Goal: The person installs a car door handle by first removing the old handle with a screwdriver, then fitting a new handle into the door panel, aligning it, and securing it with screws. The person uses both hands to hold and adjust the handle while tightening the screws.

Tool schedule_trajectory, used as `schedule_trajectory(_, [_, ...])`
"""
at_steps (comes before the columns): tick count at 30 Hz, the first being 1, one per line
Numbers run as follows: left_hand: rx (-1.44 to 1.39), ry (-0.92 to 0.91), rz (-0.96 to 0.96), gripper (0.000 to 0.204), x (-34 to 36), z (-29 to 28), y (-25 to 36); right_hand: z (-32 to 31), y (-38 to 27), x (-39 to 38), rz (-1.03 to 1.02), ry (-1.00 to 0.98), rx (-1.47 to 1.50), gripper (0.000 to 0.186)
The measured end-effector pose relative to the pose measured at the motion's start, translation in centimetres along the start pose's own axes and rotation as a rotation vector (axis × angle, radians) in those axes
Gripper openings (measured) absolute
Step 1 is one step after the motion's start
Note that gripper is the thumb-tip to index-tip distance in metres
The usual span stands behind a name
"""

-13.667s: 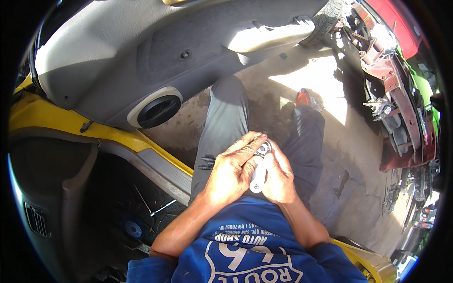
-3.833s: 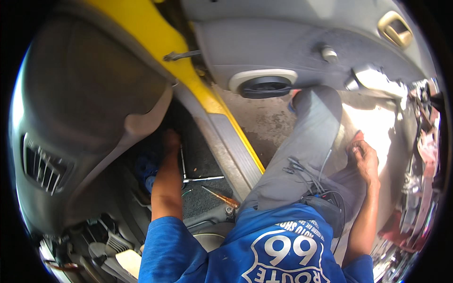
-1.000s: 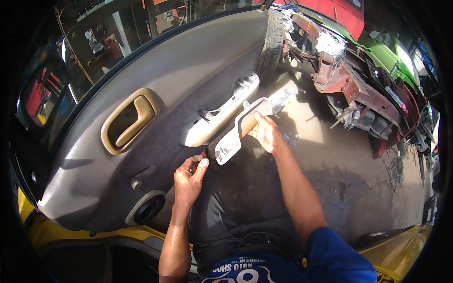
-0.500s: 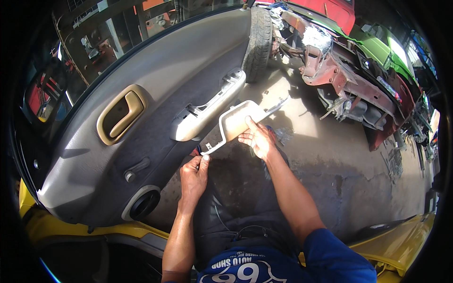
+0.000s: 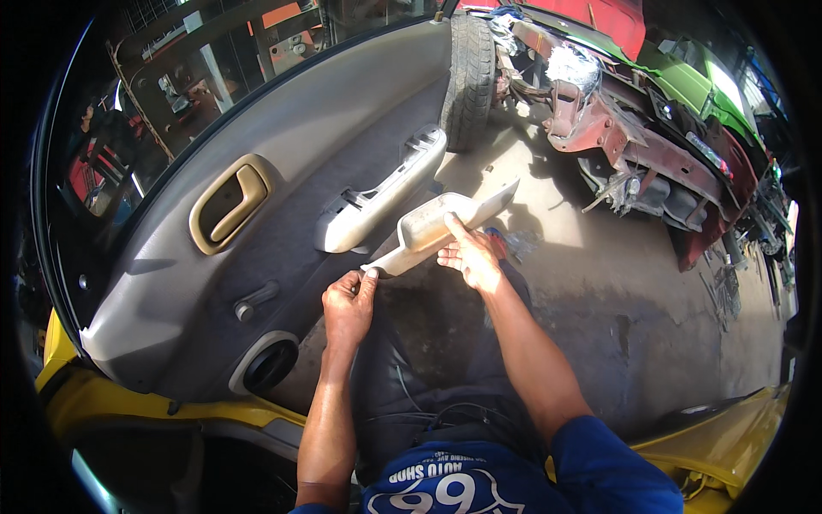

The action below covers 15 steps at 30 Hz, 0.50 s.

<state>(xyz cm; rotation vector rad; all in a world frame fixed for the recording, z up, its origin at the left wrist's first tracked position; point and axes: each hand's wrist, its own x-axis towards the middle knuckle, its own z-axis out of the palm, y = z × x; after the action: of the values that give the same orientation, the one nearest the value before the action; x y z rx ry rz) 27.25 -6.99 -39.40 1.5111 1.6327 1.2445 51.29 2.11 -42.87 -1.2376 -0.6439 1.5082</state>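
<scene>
Both hands hold a pale beige plastic armrest trim piece (image 5: 419, 236), with a scooped pocket in its middle and a pointed far end. My left hand (image 5: 349, 300) pinches its near left end between thumb and fingers. On the pocket's right side, my right hand (image 5: 471, 253) grips with the thumb on top and fingers beneath. Just beyond it, the armrest (image 5: 377, 201) juts from the grey door panel (image 5: 257, 111), with openings along its top. The tan inner door handle (image 5: 229, 206) sits to the left of the armrest.
Low on the door are a window crank (image 5: 255, 300) and a round speaker (image 5: 270, 364). A tyre (image 5: 469, 81) stands past the door's far end. Stripped reddish car frame parts (image 5: 616, 146) lie at the far right. A yellow body panel (image 5: 719, 437) is at the lower right.
The trim piece has tilted in my hands, so more of its outer face and pocket shows. My left hand has risen slightly; the view has shifted a little.
</scene>
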Motion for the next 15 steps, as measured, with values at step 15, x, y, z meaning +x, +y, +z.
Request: schedule_trajectory(15, [-0.263, 0.083, 0.074, 0.043, 3.6, -3.2, 3.0, 6.2, -17.4, 1.8, -1.372, -0.213, -1.551, 0.050])
